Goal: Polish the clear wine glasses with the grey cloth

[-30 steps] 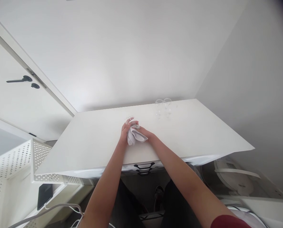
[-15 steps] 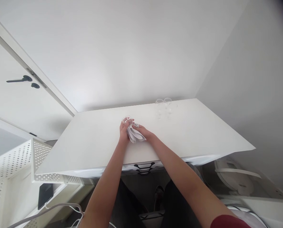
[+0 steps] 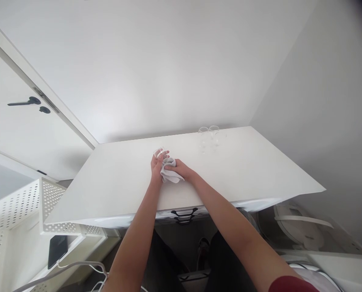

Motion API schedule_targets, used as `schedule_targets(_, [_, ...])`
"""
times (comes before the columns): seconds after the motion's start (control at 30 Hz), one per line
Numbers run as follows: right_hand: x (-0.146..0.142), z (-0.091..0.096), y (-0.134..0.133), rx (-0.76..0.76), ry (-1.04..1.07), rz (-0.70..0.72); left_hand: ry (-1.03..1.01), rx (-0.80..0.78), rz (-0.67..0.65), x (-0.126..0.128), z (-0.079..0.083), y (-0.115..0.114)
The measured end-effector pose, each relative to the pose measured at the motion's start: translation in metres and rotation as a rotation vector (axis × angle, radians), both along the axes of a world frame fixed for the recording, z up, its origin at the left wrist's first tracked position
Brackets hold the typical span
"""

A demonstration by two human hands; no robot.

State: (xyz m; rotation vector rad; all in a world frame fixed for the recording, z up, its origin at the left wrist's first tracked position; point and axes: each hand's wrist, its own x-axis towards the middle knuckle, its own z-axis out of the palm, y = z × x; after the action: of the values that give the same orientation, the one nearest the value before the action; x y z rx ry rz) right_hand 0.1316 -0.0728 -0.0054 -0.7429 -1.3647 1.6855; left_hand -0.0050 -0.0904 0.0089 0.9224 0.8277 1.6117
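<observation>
My left hand [image 3: 157, 165] is closed around the bowl of a clear stemmed glass [image 3: 160, 152], which lies tilted with its rim toward the upper left. A pale grey-white cloth [image 3: 171, 176] is gripped in my right hand [image 3: 181, 168], pressed against the foot end of that glass. The cloth covers part of the foot and stem. Both hands are just above the white tabletop [image 3: 123, 178], close together. Farther back, two more clear stemmed glasses, a left one [image 3: 203, 130] and a right one [image 3: 214, 129], stand upright side by side near the wall.
Black drawer handles [image 3: 184, 212] stick out at the front edge below my hands. At lower left are a white perforated shelf [image 3: 19, 202], a dark phone [image 3: 58, 250] and cables. A white lidded appliance [image 3: 302, 227] stands low at right. A door handle [image 3: 24, 101] shows at upper left.
The cloth has shifted from a folded bunch between the hands to wrap around the foot end of the glass. My left hand has moved slightly left, showing more of the bowl.
</observation>
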Motion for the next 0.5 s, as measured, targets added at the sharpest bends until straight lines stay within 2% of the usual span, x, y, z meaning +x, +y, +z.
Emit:
schedule_targets(0.1, [0.0, -0.001, 0.0, 0.028, -0.016, 0.05, 0.01, -0.002, 0.008, -0.001, 0.001, -0.002])
schedule_targets(0.3, [-0.002, -0.002, 0.005, 0.016, -0.023, -0.113, -0.027, 0.021, -0.024, -0.001, -0.003, 0.003])
schedule_targets(0.37, [0.0, -0.001, 0.006, 0.014, -0.028, -0.304, -0.04, 0.056, -0.04, -0.001, -0.004, 0.004])
schedule_targets(0.5, [0.008, 0.003, 0.005, 0.132, -0.093, -0.879, -0.017, 0.113, -0.031, -0.001, -0.003, 0.003])
